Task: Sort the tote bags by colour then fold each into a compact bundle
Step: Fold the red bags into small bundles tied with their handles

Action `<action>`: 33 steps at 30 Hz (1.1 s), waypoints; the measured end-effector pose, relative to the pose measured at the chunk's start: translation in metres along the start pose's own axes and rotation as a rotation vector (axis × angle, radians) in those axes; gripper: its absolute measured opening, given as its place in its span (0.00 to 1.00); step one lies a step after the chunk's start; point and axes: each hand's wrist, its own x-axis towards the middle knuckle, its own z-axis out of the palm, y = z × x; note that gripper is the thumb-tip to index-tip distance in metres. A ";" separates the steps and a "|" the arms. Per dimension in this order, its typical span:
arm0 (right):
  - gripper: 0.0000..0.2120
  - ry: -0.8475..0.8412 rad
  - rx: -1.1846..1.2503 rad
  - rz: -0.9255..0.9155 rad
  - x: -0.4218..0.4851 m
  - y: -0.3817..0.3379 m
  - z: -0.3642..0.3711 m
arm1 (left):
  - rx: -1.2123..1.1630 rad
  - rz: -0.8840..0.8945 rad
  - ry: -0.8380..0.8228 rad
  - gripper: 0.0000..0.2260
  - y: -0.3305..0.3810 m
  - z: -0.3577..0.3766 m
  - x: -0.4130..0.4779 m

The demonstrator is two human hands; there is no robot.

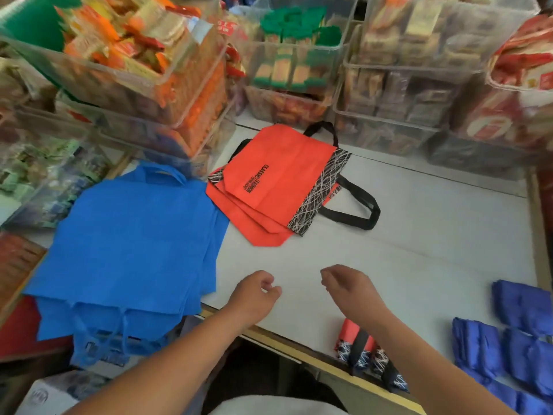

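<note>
Orange tote bags (pixel 278 187): flat stack on the counter (pixel 419 250), twelve o'clock. Likely light, limp, slightly slick; take by a corner or the black handles (pixel 356 218). Blue tote bags (pixel 131 235): ten o'clock. Left grip (pixel 254 295), right grip (pixel 347 286): loosely curled, holding nothing.

Two bare forearms; left hand (pixel 254 295), right hand (pixel 347 287) unadorned. Pale grey-white garment (pixel 278 407) at bottom edge, blurred.

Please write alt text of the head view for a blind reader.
A person's empty left hand and right hand hover over a white table. Flat blue fabric tote bags lie left, orange fabric tote bags beyond, folded dark-blue bundles right.
</note>
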 end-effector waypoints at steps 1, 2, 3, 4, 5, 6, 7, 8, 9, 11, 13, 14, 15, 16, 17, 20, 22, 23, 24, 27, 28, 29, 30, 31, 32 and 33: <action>0.08 0.000 -0.002 0.001 0.010 -0.008 0.005 | 0.030 0.012 0.022 0.15 -0.002 -0.012 0.010; 0.08 -0.001 -0.009 0.002 0.020 -0.017 0.010 | 0.067 0.038 0.043 0.15 -0.003 -0.023 0.021; 0.07 0.001 -0.013 0.006 0.029 -0.024 0.014 | 0.104 0.075 0.066 0.15 -0.003 -0.033 0.034; 0.07 0.004 -0.007 0.015 0.039 -0.031 0.017 | 0.135 0.125 0.095 0.15 -0.002 -0.042 0.047; 0.07 0.009 -0.004 0.029 0.048 -0.037 0.020 | 0.165 0.184 0.128 0.14 0.002 -0.049 0.060; 0.06 0.012 -0.009 0.044 0.057 -0.044 0.021 | 0.199 0.249 0.153 0.13 0.007 -0.054 0.074; 0.06 0.016 -0.023 0.060 0.066 -0.050 0.022 | 0.236 0.317 0.163 0.13 0.012 -0.058 0.088; 0.06 0.025 -0.036 0.073 0.073 -0.055 0.023 | 0.273 0.378 0.159 0.13 0.018 -0.061 0.103; 0.06 0.041 -0.044 0.082 0.080 -0.060 0.024 | 0.311 0.431 0.148 0.14 0.024 -0.063 0.119; 0.07 0.078 -0.043 0.099 0.093 -0.067 0.023 | 0.420 0.508 0.112 0.17 0.034 -0.068 0.152; 0.07 0.106 -0.029 0.130 0.102 -0.070 0.024 | 0.549 0.575 0.044 0.24 0.036 -0.072 0.185; 0.07 0.114 -0.017 0.146 0.107 -0.070 0.024 | 0.611 0.592 -0.011 0.29 0.034 -0.073 0.201; 0.07 0.125 0.001 0.163 0.111 -0.070 0.025 | 0.662 0.604 -0.063 0.32 0.032 -0.074 0.215; 0.06 0.136 0.025 0.182 0.115 -0.069 0.026 | 0.683 0.625 -0.089 0.34 0.028 -0.075 0.226; 0.06 0.149 0.055 0.204 0.119 -0.068 0.028 | 0.674 0.654 -0.089 0.34 0.025 -0.077 0.235; 0.05 0.183 0.148 0.254 0.126 -0.061 0.033 | 0.509 0.760 -0.043 0.24 0.019 -0.080 0.251; 0.05 0.205 0.181 0.275 0.127 -0.055 0.036 | 0.414 0.816 -0.052 0.18 0.017 -0.085 0.258; 0.05 0.217 0.186 0.274 0.127 -0.053 0.037 | 0.409 0.821 -0.093 0.17 0.017 -0.089 0.259; 0.05 0.231 0.194 0.273 0.127 -0.053 0.038 | 0.431 0.835 -0.132 0.16 0.016 -0.092 0.261; 0.06 0.290 0.273 0.279 0.123 -0.057 0.041 | 0.603 0.947 -0.156 0.14 0.023 -0.104 0.261; 0.08 0.305 0.305 0.275 0.121 -0.061 0.041 | 0.623 0.985 -0.117 0.13 0.030 -0.106 0.255; 0.10 0.311 0.334 0.258 0.119 -0.065 0.040 | 0.606 1.044 -0.039 0.14 0.036 -0.105 0.248; 0.11 0.315 0.362 0.245 0.117 -0.069 0.039 | 0.618 1.103 0.050 0.14 0.043 -0.103 0.238; 0.12 0.322 0.404 0.225 0.114 -0.075 0.036 | 0.635 1.131 0.114 0.14 0.049 -0.098 0.225; 0.13 0.332 0.452 0.219 0.113 -0.078 0.033 | 0.637 1.140 0.156 0.14 0.055 -0.091 0.207; 0.13 0.352 0.490 0.216 0.111 -0.081 0.030 | 0.621 1.148 0.188 0.13 0.062 -0.082 0.187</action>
